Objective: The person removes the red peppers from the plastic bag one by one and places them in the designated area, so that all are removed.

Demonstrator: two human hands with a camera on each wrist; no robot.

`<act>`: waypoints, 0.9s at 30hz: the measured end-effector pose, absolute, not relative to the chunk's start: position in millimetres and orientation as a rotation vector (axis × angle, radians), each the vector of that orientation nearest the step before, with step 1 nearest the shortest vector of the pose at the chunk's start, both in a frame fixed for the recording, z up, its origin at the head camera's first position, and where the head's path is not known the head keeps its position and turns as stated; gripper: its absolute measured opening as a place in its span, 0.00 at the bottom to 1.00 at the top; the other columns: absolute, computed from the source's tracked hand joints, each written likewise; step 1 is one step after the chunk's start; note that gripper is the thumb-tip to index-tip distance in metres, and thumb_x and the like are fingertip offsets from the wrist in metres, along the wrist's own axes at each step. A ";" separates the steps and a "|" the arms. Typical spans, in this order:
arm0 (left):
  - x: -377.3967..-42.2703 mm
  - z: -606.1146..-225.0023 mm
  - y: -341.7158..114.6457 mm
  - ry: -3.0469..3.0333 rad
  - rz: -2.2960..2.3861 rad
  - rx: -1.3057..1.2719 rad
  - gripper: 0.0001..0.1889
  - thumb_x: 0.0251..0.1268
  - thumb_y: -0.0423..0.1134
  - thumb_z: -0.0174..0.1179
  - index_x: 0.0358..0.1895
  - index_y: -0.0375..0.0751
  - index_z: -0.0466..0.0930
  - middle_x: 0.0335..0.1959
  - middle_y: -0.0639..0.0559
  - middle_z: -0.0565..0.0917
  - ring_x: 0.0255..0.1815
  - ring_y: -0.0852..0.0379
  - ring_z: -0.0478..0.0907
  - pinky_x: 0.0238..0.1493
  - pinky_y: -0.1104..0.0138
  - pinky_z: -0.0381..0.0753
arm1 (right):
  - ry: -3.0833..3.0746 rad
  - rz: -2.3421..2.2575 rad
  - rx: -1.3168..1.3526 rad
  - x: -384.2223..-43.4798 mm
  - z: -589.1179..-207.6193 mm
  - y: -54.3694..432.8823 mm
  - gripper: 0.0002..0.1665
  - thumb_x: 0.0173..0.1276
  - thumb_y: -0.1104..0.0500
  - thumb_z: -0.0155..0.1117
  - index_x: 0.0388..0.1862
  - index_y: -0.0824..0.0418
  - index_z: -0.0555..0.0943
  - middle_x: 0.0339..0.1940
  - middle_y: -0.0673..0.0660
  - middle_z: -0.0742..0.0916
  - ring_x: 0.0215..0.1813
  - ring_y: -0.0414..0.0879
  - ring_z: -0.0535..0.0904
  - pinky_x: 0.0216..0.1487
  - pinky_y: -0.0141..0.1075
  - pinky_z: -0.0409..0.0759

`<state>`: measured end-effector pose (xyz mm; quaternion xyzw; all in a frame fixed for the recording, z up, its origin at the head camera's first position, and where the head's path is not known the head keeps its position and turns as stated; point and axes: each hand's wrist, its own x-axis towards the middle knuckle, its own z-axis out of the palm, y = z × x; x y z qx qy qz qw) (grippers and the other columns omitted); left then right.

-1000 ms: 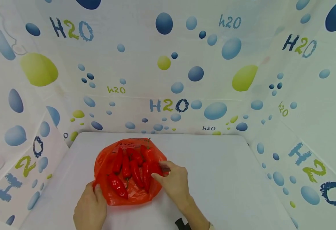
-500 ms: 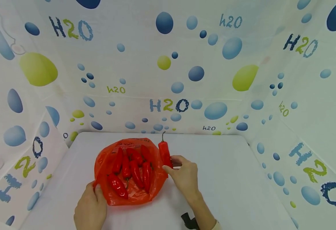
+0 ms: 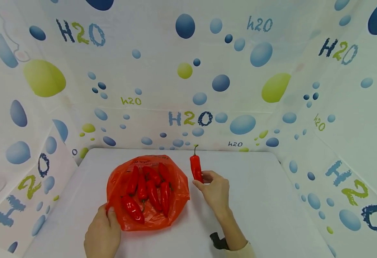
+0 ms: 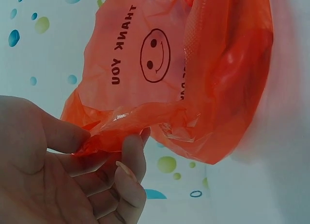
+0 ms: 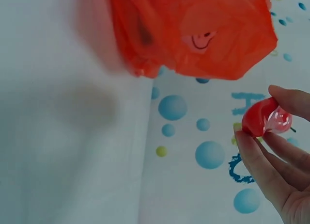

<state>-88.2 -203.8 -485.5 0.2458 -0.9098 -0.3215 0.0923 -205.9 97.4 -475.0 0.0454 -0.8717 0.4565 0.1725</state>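
A red plastic bag (image 3: 179, 211) lies spread open on the white table, with several red chili peppers (image 3: 153, 195) on it. My left hand (image 3: 102, 233) pinches the bag's near left edge; in the left wrist view, thumb and fingers grip a bunched fold of the printed bag (image 4: 131, 88). My right hand (image 3: 215, 193) holds one red chili pepper (image 3: 196, 167) just right of the bag, pinching its lower end between thumb and fingers. Its green stem points up and away. The right wrist view shows this glossy pepper (image 5: 264, 118) end-on in the fingertips, apart from the bag.
The white table (image 3: 256, 200) extends to the right of the bag. A curtain (image 3: 227, 57) printed with bubbles and H2O lettering encloses the table at the back and both sides. A black strap piece (image 3: 218, 241) sits at the right wrist.
My right hand has lifted one chili pepper from the bag's right side and carried it to the right, past the bag's edge. The left hand keeps its hold on the bag.
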 end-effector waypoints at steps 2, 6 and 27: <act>-87.9 -485.5 -204.3 -2.704 -0.957 0.723 0.26 0.86 0.44 0.41 0.71 0.24 0.66 0.59 0.23 0.80 0.55 0.22 0.79 0.50 0.31 0.77 | -2.488 1.280 0.101 -210.5 -478.1 99.3 0.22 0.59 0.55 0.84 0.51 0.61 0.89 0.39 0.55 0.93 0.39 0.48 0.90 0.37 0.39 0.89; -87.9 -485.3 -204.7 -2.714 -0.965 0.727 0.26 0.86 0.44 0.41 0.71 0.24 0.66 0.59 0.23 0.79 0.56 0.22 0.79 0.50 0.31 0.77 | -2.493 1.233 0.070 -222.3 -488.1 103.9 0.21 0.58 0.56 0.85 0.48 0.62 0.90 0.37 0.57 0.92 0.37 0.50 0.90 0.35 0.40 0.89; -84.1 -481.2 -203.3 -2.718 -0.973 0.676 0.25 0.85 0.43 0.41 0.71 0.25 0.66 0.59 0.23 0.79 0.57 0.21 0.78 0.52 0.31 0.76 | -2.659 1.011 -0.142 -271.8 -522.5 132.3 0.21 0.59 0.55 0.83 0.44 0.68 0.89 0.31 0.60 0.91 0.30 0.52 0.86 0.27 0.39 0.82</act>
